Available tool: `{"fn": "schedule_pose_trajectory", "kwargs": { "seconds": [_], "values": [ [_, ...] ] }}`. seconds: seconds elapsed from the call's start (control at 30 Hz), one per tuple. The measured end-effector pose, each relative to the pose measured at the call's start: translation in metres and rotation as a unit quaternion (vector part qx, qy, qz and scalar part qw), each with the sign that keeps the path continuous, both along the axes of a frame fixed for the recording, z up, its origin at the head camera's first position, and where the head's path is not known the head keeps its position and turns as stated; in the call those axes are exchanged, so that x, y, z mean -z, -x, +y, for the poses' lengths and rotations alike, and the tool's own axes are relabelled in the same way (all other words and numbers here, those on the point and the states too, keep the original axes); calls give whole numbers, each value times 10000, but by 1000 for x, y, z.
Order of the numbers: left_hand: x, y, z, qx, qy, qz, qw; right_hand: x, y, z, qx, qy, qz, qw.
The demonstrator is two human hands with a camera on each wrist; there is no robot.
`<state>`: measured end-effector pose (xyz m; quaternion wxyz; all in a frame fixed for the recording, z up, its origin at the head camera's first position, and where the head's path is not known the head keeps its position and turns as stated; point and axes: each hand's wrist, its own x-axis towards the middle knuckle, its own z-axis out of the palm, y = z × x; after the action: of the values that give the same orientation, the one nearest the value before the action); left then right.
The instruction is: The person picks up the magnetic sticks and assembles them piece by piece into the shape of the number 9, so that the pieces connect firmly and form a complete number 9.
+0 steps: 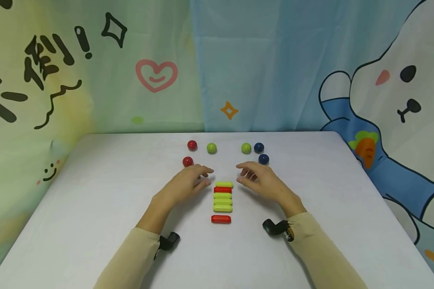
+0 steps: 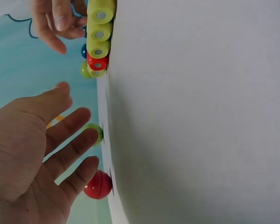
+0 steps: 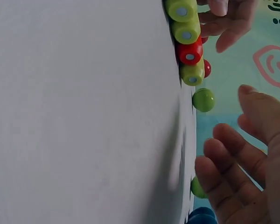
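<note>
A cartoon-printed curtain (image 1: 260, 60) hangs behind the white table (image 1: 105, 180). Over the tabletop, the person's left hand (image 1: 186, 182) and right hand (image 1: 264, 182) face each other, fingers relaxed, holding nothing. Between them, running toward the person, lie five lime and red rods (image 1: 222, 202), then a lone red rod (image 1: 221, 219). Beyond sit red balls (image 1: 192, 145), lime balls (image 1: 211, 148), navy balls (image 1: 258, 147).

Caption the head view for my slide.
Left hand and right hand flank red and yellow-green rods, six balls beyond.

white table (image 1: 105, 176) | behind: green-to-blue backdrop (image 1: 260, 60), probably cloth | pink heart (image 1: 157, 80) left | white cartoon animal (image 1: 381, 94) right
</note>
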<state>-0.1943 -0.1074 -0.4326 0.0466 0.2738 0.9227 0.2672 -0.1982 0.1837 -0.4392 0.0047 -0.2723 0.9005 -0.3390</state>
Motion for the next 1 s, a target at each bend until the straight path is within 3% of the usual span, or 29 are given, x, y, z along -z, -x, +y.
{"fn": "schedule_pose_trajectory", "kwargs": {
  "seconds": [0.23, 1.0],
  "values": [
    [2, 4, 6, 89, 147, 7, 9999, 2, 1, -4, -62, -46, -265, 9996],
    [12, 9, 17, -42, 134, -227, 9996, 5, 8, -16, -219, -76, -949, 9952]
  ]
}}
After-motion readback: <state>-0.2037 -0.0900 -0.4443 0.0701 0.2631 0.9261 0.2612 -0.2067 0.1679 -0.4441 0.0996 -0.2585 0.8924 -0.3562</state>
